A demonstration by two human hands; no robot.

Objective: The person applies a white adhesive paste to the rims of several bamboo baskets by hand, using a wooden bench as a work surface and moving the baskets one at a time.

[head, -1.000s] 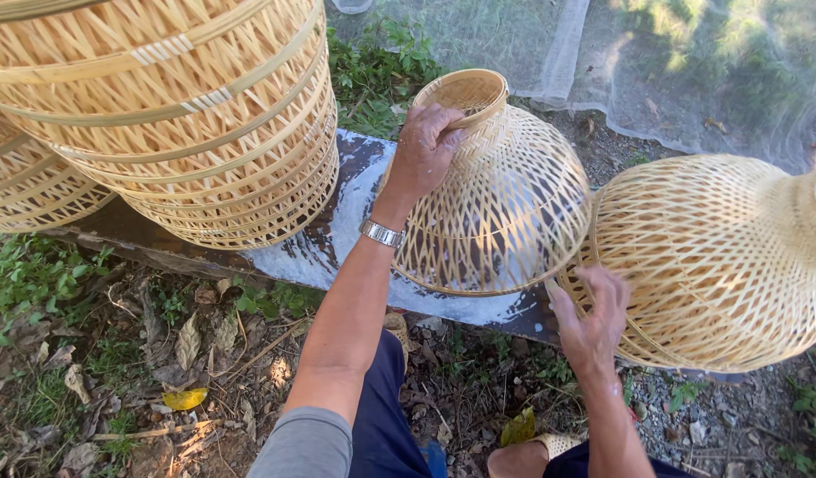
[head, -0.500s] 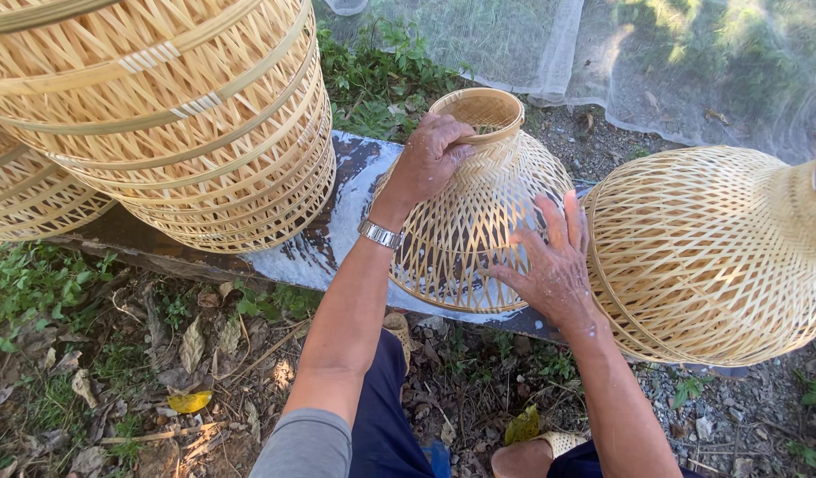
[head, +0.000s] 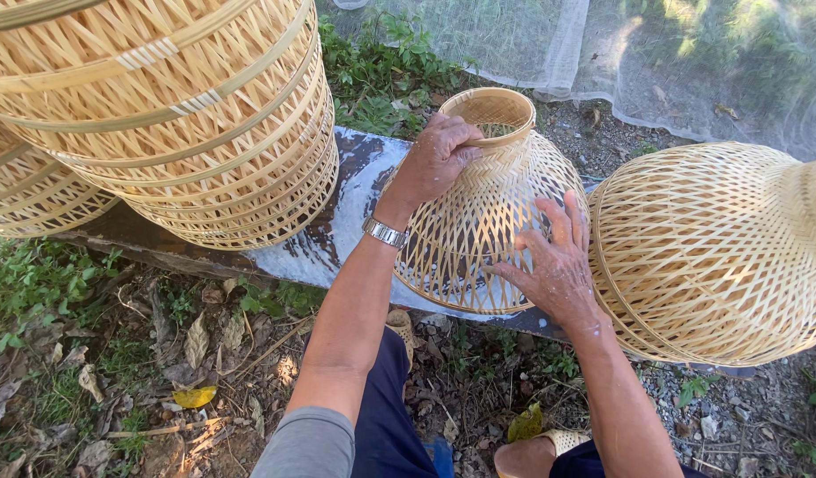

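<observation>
- The right hand (head: 557, 265) is laid flat, fingers spread, on the near side of the pale dome-shaped woven bamboo shade (head: 483, 221), which stands at the near edge of the weathered plank table (head: 337, 239).
- The left hand (head: 439, 159) is curled about the shade's narrow neck ring.
- The step is judged to be steadying and turning; a firm neck hold is called for next.

— How many pale woven bamboo bell-shaped shades do we count?
— Two: one under our fingers (head: 479, 221), one just right of our fingertips (head: 718, 248).
— And stacks of round woven bamboo baskets?
— Two, left of our fingers: (head: 187, 115), (head: 36, 199).
</observation>
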